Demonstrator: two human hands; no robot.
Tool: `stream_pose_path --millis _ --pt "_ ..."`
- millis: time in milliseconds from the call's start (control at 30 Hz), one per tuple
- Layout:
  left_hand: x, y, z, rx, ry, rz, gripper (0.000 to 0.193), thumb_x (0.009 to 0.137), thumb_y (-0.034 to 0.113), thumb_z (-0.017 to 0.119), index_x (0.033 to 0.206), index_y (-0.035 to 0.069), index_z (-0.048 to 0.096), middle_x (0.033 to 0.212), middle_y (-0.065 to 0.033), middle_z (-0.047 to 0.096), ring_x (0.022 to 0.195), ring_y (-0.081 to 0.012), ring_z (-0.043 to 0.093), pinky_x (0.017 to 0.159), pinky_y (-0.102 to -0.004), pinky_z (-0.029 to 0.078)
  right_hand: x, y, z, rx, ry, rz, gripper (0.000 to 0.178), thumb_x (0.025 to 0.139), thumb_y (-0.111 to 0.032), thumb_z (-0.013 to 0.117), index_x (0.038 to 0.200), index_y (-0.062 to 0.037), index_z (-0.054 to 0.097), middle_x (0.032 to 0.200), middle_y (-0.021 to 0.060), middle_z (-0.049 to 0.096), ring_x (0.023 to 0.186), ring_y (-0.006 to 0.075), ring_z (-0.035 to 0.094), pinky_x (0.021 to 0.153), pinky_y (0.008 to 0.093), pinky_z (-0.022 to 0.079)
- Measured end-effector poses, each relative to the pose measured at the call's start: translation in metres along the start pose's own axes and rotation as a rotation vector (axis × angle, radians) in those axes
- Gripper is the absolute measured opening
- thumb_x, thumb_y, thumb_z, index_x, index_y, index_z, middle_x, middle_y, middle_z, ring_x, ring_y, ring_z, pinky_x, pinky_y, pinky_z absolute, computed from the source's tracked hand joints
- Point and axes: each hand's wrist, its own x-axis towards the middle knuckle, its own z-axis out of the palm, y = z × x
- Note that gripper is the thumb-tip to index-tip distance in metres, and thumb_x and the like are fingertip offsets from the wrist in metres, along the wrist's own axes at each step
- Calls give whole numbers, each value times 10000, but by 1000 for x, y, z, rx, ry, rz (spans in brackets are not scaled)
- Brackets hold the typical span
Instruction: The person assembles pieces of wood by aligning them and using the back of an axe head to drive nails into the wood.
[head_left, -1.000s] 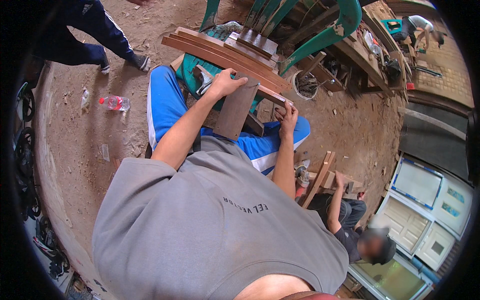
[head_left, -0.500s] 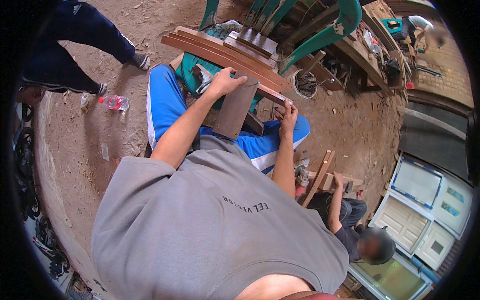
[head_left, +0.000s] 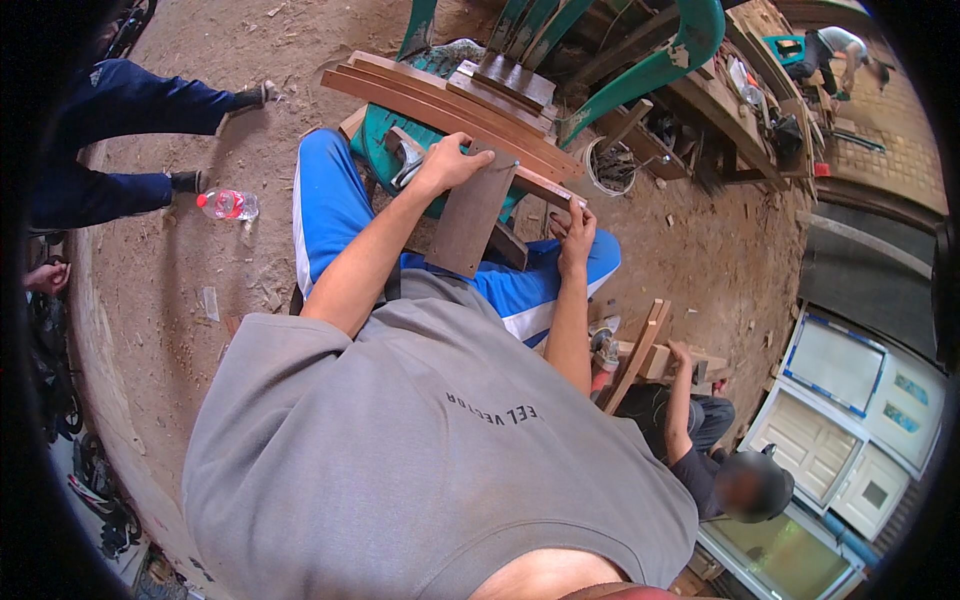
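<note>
My left hand [head_left: 456,165] is closed on the upper edge of a flat grey-brown wooden board [head_left: 466,218], which slants down toward my lap and has small holes in its lower end. A narrow reddish-brown wooden strip [head_left: 545,187] runs from behind the board to the right. At the strip's right end, the fingers of my right hand [head_left: 573,228] pinch it. Beyond my hands, several long wooden boards [head_left: 450,110] lie across a green plastic chair [head_left: 372,140]. A metal-faced tool [head_left: 407,160] rests on the chair by my left wrist, partly hidden.
Right of the chair stands a bucket [head_left: 612,168] of scraps, near a cluttered wooden bench [head_left: 715,110]. A co-worker [head_left: 690,420] sits at lower right beside timber pieces [head_left: 640,350]. At left, a plastic bottle [head_left: 230,205] lies near another person's legs [head_left: 150,95].
The person at the left has shifted their legs, and a hand now shows at the left edge. My hands and the wood pieces stay almost still.
</note>
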Motion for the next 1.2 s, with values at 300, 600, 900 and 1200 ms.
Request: stream_pose_path --millis 300,600,900,1200 --pt "-8 10 -2 43 32 36 629 852 456 775 1269 -7 684 1165 -244 731 1070 -358 718 931 -428 553 -1 -2 0 -15 9 3 676 892 -530 777 1261 -52 474 1154 101 592 957 195 643 780 338 542" --pt "-11 8 -3 107 28 85 660 860 517 761 1295 24 699 1080 -237 749 1000 -336 730 875 -422 565 -2 0 3 0 8 -3 666 891 -530 780 1243 -51 478 1141 105 598 932 199 660 765 340 546" --pt "-5 -4 6 152 56 150 568 886 495 739 1289 95 719 979 -211 754 907 -330 731 807 -424 560 0 2 0 12 1 -9 677 891 -510 789 1265 -41 475 1141 99 587 907 195 666 736 309 550" --pt "-9 7 3 125 15 97 563 886 468 747 1268 55 723 932 -199 746 875 -273 724 786 -398 552 4 6 -3 -1 29 -45 610 928 -456 766 1279 -38 494 1157 98 607 875 185 680 675 300 558"
